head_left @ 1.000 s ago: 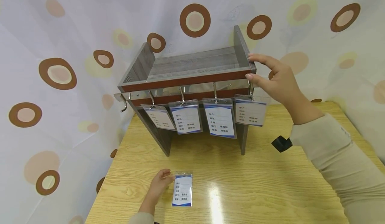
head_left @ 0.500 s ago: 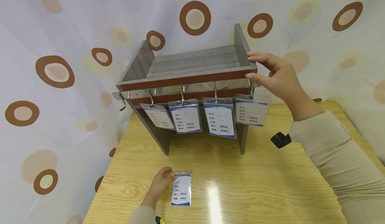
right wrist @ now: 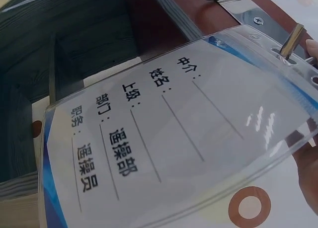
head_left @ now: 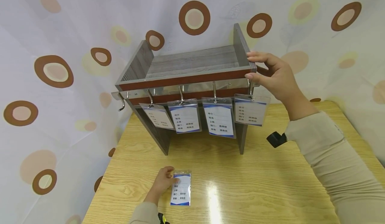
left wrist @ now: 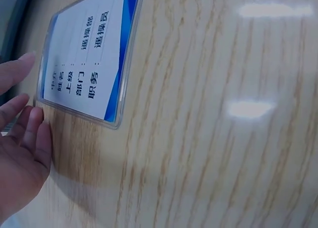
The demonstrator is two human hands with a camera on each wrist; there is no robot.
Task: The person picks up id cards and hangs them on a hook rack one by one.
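A clear-sleeved name badge [head_left: 181, 192] with a blue-bordered card lies flat on the table. My left hand [head_left: 162, 181] is at its upper left edge, thumb over the sleeve's margin and fingers beside it. In the left wrist view the fingers [left wrist: 31, 133] look relaxed along the badge's edge, not closed round it. My right hand [head_left: 278, 75] holds the front right corner of a grey wooden shelf [head_left: 192, 62], thumb in front and fingertips on the side panel's edge. Just below it hangs a badge [right wrist: 149, 123] from the rightmost hook.
A metal hook rail [head_left: 198, 86] runs along the shelf's front. Badges hang from several of its hooks; the leftmost hook [head_left: 121, 102] is bare. The shelf stands on a wooden table [head_left: 270, 184], with a patterned cloth [head_left: 120, 10] behind.
My left hand has moved slightly to the right, so its thumb now overlaps the lying badge. The right hand stays at the shelf's corner.
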